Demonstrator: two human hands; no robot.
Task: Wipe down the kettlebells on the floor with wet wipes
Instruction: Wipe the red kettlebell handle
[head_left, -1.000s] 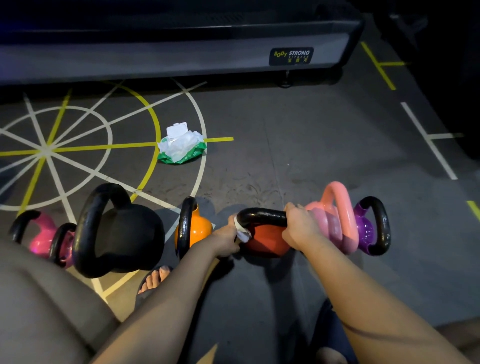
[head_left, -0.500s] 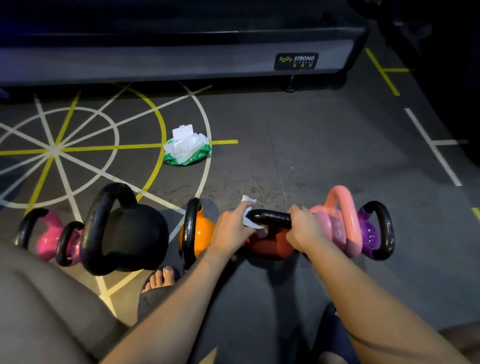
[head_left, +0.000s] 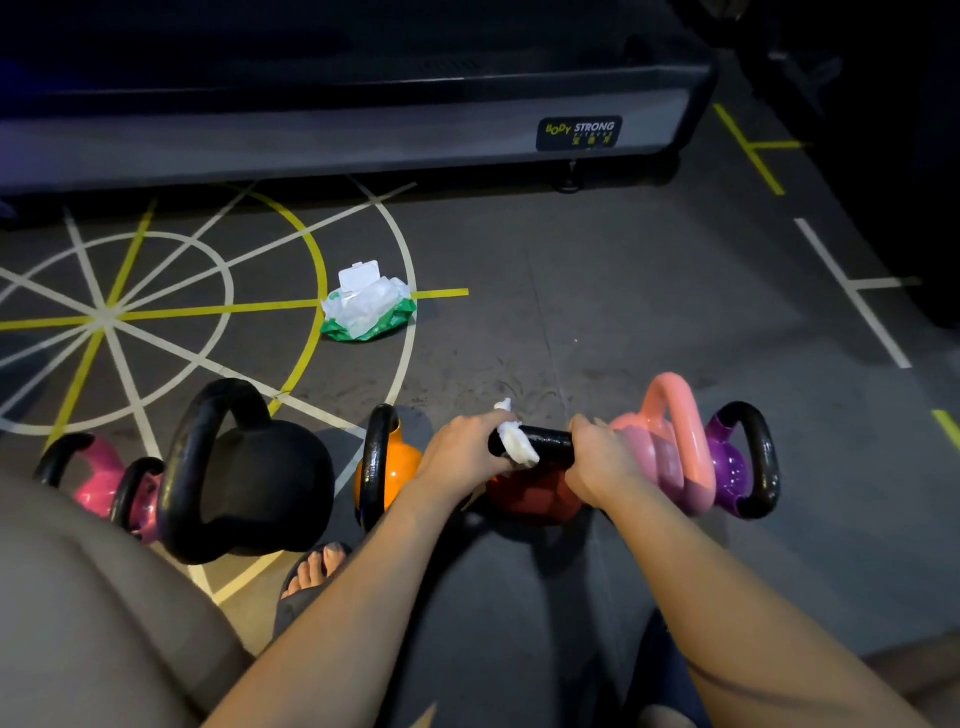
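Your left hand (head_left: 462, 447) is curled round the wet wipe (head_left: 517, 441), pressing it on the left end of the red kettlebell (head_left: 535, 499) handle. Your right hand (head_left: 602, 462) is clamped on the handle's right end, so the hands are apart. The bell sits on the floor (head_left: 649, 312) btwn the orange kettlebell (head_left: 389, 467) & pink kettlebell (head_left: 670, 452).

Risks, imo: a wet handle is slick, so the right grip could slip & the bell tip into its neighbours or toward your foot (head_left: 317, 566). The wipe's bunched, so it may skip spots. The wipes pack (head_left: 369, 306) is well apart.
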